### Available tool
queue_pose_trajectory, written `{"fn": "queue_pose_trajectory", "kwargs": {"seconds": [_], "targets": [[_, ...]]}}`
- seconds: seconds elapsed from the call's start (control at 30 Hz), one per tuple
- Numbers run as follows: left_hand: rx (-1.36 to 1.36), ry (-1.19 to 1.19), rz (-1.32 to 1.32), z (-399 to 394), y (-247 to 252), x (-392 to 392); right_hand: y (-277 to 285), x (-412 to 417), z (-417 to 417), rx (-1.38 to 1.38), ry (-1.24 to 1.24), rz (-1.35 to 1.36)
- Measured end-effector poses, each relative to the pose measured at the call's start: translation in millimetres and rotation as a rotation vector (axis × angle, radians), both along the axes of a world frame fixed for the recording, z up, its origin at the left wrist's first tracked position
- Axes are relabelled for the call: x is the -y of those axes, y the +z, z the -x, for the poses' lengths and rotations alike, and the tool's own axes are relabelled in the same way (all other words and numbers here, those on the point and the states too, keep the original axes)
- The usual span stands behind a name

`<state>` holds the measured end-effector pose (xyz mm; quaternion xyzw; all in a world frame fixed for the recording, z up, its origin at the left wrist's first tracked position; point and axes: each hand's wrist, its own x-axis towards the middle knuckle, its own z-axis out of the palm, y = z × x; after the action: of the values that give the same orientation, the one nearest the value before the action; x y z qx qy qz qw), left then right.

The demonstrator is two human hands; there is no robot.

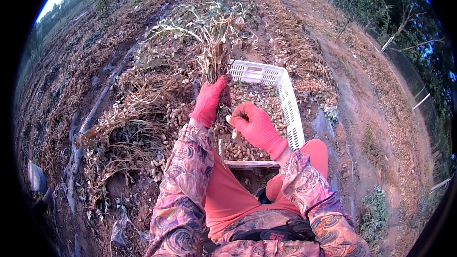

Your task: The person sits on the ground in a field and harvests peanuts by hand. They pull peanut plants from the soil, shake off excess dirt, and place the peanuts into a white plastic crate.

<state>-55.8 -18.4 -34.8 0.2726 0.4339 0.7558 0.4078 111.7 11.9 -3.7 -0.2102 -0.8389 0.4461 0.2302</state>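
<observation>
My left hand (210, 100), in a red work glove, is closed around the stems of a bunch of peanut plants (216, 51), whose leafy tops point away from me. The roots hang below that hand, over the near left part of a white plastic crate (291, 109). Above the crate, my right hand (254, 126), in a matching glove, pinches a peanut pod (229, 118) between thumb and fingers. Many unshelled peanuts (244, 151) cover the crate's floor.
Pulled peanut plants with pods (139, 89) lie in a heap left of the crate. Torn plastic film (80, 153) runs along the soil at the left. A bare dirt strip (360, 114) lies at the right, with netting and trees beyond. My bent legs (232, 194) flank the crate's near edge.
</observation>
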Motion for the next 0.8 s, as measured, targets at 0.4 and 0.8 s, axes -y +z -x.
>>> {"fn": "queue_pose_trajectory", "kwargs": {"seconds": [0.4,0.8], "targets": [[0.016,0.080,0.044,-3.2,-5.2,-5.5,-3.5,19.0,10.2,0.294,-0.133,-0.311],[0.261,-0.087,-0.238,12.0,-3.1,10.7,-0.5,-41.7,-12.8,-0.011,-0.067,-0.403]]}}
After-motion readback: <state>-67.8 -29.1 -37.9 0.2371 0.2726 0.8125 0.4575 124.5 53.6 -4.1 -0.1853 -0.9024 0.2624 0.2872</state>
